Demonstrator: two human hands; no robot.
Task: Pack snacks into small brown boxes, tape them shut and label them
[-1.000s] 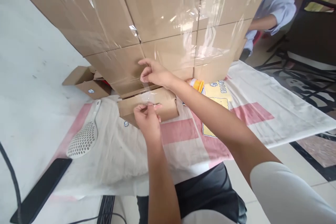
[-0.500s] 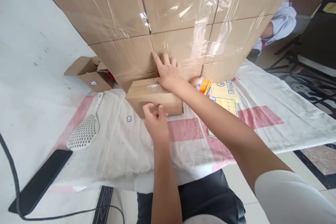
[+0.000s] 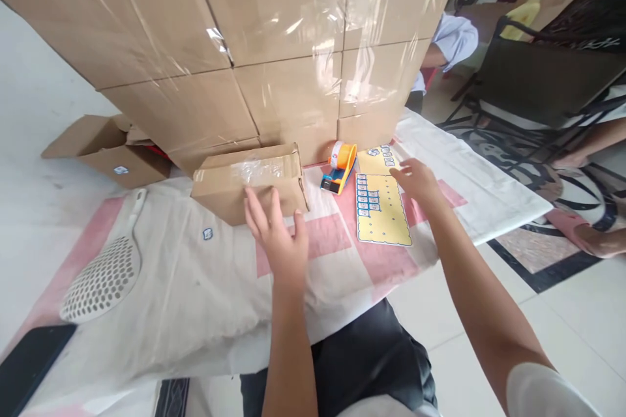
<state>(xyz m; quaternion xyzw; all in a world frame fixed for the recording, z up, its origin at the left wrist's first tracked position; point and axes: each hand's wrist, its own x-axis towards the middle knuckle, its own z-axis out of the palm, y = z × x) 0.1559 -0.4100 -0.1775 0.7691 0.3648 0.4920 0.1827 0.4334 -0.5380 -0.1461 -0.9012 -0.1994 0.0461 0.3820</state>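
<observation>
1. The small carton (image 3: 247, 205) sits left of the middle of the tabletop (image 3: 210, 319), towards its far edge, just in front of the stack of taped cartons (image 3: 288, 91). Clear tape (image 3: 259, 171) shines along its top.
2. The left hand (image 3: 278, 234) is at the carton's near face with its fingers spread, gripping nothing; whether the fingertips press on the cardboard, I cannot tell. A careless push there could skew the carton or knock it against the stack.
3. The right hand (image 3: 415, 184) is over the right side of the yellow sheets, its fingers loosely curled. I cannot tell if they pinch anything. If they catch an edge, the upper sheet (image 3: 374, 161) or the lower sheet (image 3: 384, 228) could crease or slide.
4. The tape dispenser (image 3: 338, 168) stands just beside those sheets, between them and the carton; a leftward sweep of the right hand could tip it.
5. The cloth (image 3: 180, 273) is rumpled towards the near edge, so a snag from either forearm might drag everything on it.
6. A small blue-edged label (image 3: 208, 234) lies near the carton's left end, where a shifting carton could cover it.
</observation>
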